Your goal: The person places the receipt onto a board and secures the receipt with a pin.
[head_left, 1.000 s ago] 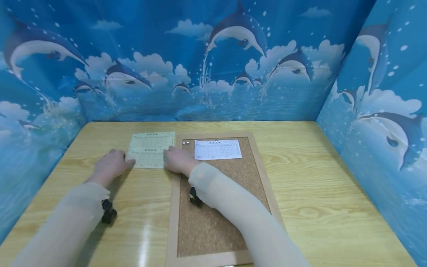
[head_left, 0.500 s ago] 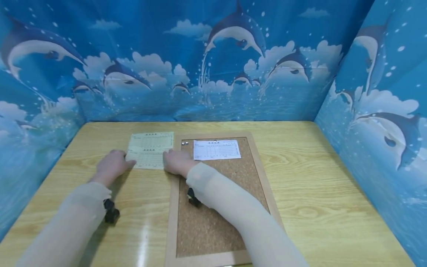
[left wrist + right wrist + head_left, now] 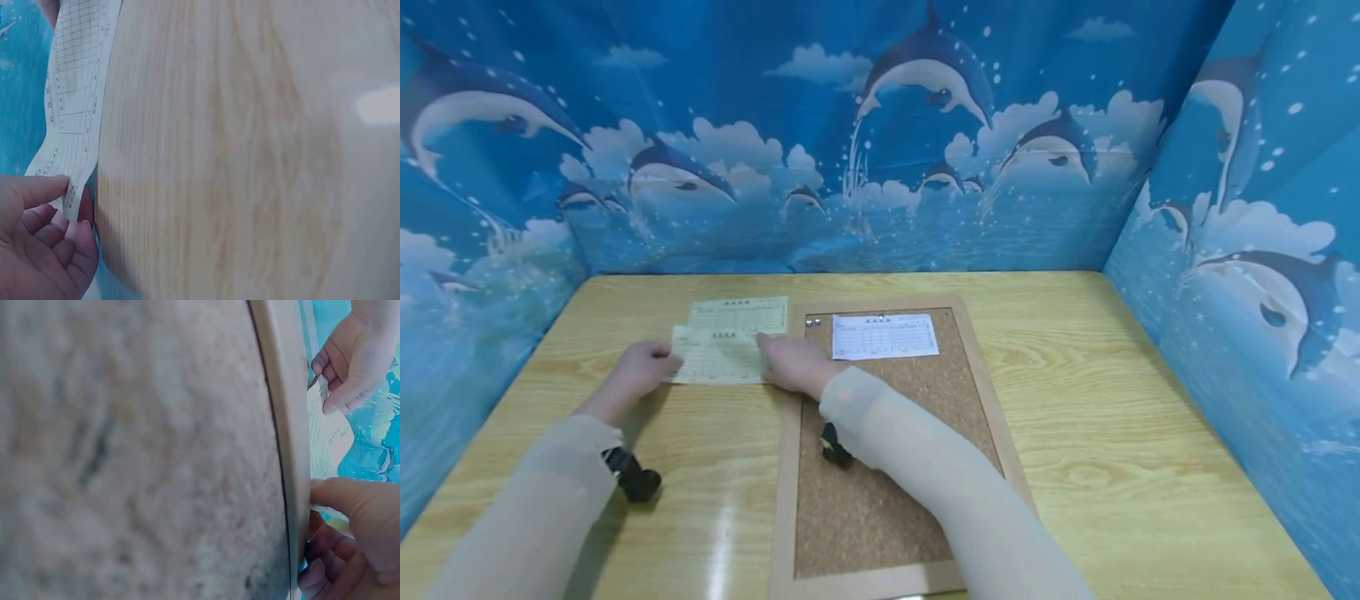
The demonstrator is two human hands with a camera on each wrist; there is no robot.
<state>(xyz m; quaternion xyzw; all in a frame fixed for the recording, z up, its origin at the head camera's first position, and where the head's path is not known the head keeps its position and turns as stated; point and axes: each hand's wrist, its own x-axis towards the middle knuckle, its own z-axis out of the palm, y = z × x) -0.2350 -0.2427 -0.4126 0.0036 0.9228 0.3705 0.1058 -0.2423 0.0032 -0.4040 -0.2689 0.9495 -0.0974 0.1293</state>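
Note:
Both hands hold a pale yellow-green printed form (image 3: 718, 360) between them, its lower part nearer to me. My left hand (image 3: 638, 368) pinches its left end; in the left wrist view the thumb lies over the bent paper strip (image 3: 78, 106). The right hand (image 3: 797, 364) pinches the right end, beside the frame's left edge; the right wrist view shows thumb and curled fingers at the paper (image 3: 328, 434). A second pale form (image 3: 737, 313) lies behind, partly covered by the held one. Whether the held form touches the table is unclear.
A cork board (image 3: 872, 508) in a wooden frame lies on the wood-grain table (image 3: 1120, 433), under my right forearm. A white form (image 3: 886, 336) is on its upper part, with a pin at the top edge. Small shiny pins (image 3: 813, 322) sit at the upper left corner. Dolphin-printed curtains surround the table.
The nearer form has shifted left and slightly towards me, so its left edge now sticks out past the form behind. My left hand moved left with it; the right hand stayed almost in place.

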